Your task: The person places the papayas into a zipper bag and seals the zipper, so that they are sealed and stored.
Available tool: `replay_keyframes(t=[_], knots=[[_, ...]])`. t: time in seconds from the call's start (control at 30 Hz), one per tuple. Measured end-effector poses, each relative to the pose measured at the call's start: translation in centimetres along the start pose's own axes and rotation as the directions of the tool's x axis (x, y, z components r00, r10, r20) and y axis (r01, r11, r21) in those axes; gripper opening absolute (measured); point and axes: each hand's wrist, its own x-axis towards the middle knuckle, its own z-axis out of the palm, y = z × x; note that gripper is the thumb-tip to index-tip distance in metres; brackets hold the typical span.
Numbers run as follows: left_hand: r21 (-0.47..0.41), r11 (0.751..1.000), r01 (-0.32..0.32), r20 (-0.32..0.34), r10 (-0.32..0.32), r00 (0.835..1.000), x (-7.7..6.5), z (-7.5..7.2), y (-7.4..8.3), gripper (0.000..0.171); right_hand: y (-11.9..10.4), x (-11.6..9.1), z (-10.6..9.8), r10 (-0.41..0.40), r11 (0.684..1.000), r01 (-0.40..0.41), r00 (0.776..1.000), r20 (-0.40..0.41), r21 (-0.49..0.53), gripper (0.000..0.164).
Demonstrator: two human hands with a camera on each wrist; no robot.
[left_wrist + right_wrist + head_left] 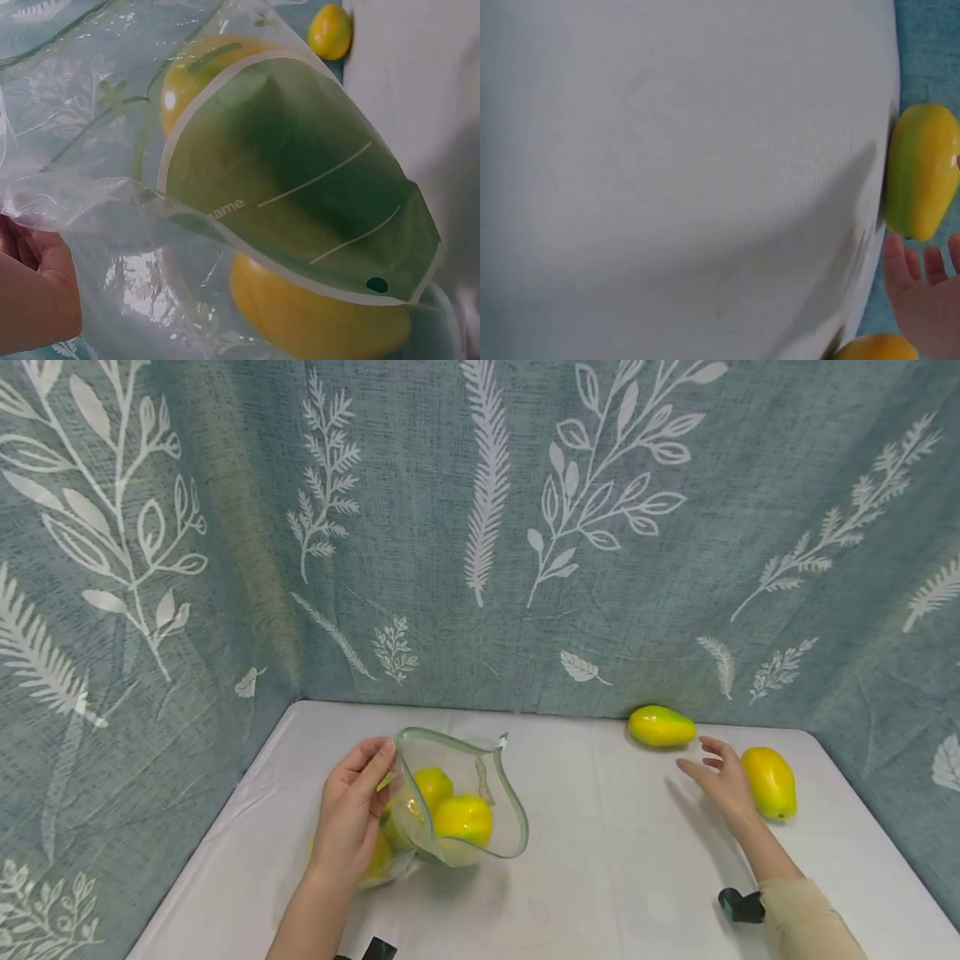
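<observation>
In the head view my left hand pinches the rim of a clear plastic bag with a green-edged mouth, which gapes to the right. Yellow fruits lie inside it, seen through the film. The left wrist view has the bag's green label panel between two of the fruits. On the right, my right hand hovers above the table with its fingers spread and slightly bent, holding nothing. Just beyond its fingertips lies a yellow-green papaya. A second papaya rests right of the hand.
A white cloth covers the table. Behind it and along both sides hangs a blue-green curtain with white leaf prints; the far papaya lies close to the back edge. Black strap pieces show at the wrists.
</observation>
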Motion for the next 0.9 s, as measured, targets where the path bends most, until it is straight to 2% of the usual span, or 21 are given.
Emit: replay_keyframes(t=[0.17, 0.33, 0.63, 0.9], knots=[[0.001, 0.999, 0.039, 0.012, -0.039, 0.999, -0.5, -0.2, -0.5, 0.015, 0.3, 1.0, -0.2, -0.023, 0.999, 0.024, 1.0, 0.005, -0.023, 0.079], [0.015, 0.998, 0.059, 0.014, -0.06, 0.998, -0.9, -0.2, -0.9, 0.014, 0.4, 1.7, -0.2, -0.008, 0.999, 0.008, 1.0, 0.005, -0.043, 0.08], [-0.018, 0.999, 0.05, 0.021, -0.049, 0.999, -1.3, -0.3, -1.6, 0.016, 0.5, 2.7, 0.1, 0.024, 0.999, -0.024, 1.0, -0.002, -0.039, 0.083], [0.009, 0.998, 0.059, 0.0, -0.059, 0.998, -1.6, -0.1, -2.0, 0.017, 0.5, 3.7, 0.2, 0.022, 0.998, -0.017, 0.997, 0.08, -0.056, 0.092]])
